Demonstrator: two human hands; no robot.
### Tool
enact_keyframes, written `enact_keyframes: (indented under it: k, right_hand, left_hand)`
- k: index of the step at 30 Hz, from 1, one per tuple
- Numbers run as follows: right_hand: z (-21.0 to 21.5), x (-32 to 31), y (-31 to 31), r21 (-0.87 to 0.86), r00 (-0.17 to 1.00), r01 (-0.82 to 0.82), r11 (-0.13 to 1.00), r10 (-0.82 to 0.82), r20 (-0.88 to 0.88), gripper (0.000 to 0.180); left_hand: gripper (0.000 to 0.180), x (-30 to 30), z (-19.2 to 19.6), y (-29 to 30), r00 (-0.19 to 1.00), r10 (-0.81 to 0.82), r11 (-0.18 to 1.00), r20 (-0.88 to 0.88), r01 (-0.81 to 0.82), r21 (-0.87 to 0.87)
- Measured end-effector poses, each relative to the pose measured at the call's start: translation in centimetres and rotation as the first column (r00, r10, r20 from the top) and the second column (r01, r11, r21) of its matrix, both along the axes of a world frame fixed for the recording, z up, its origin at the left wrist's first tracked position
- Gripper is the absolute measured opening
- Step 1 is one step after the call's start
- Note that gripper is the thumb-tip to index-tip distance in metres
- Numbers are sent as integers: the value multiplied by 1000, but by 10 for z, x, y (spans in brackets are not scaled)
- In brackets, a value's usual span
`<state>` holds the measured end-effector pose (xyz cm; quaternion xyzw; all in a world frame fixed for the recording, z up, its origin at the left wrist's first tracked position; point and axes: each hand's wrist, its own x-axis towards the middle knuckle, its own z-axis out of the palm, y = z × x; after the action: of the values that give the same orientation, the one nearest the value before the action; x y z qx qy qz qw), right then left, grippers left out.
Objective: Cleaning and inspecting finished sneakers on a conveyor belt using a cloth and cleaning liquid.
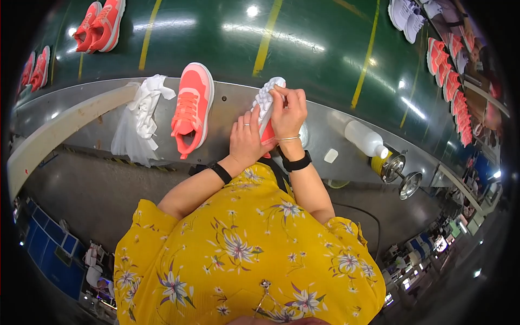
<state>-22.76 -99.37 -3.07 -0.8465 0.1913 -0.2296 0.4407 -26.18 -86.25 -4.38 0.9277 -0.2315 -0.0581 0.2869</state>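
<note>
A coral sneaker [266,133] with a knobbly white sole is tipped so that its sole shows, toe pointing away from me. My left hand [247,138] grips its left side, fingers lying along the sole edge. At the toe end, the bent fingers of my right hand [289,112] press together on the right edge of the sole. Whether a small thing sits between those fingertips cannot be seen. To the left, a matching laced sneaker [193,105] stands upright on the metal ledge [223,122].
White cloth strips [147,111] hang at the ledge's left, near a pale curved bar [65,130]. Rightward lie a small white block [331,156], a white bottle [364,138] and a metal dispenser can [391,165]. Beyond, a green conveyor belt [309,49] carries coral sneakers [103,26] and white shoes [405,20].
</note>
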Motion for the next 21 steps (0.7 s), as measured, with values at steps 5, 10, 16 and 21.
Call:
enact_keyframes:
  k: [5,10,16,21]
  right_hand:
    - [4,-38,22,-53,991,-127,991,125,-41,9]
    - [1,-15,4,-39,994,-21,999,17,-105,6]
    - [6,-20,11,-21,996,-57,998,55,-66,3]
    - [7,-19,9,19,987,-103,995,105,-122,5]
  left_hand:
    - [104,-3,-14,5,1000,-6,1000,-18,6,18]
    - [106,-5,-2,3,999,-26,1000,-44,26,8]
    - [106,-3,-2,2,996,-6,1000,-87,6,2]
    - [105,-2,-5,1,1000,-2,1000,-7,2,-5]
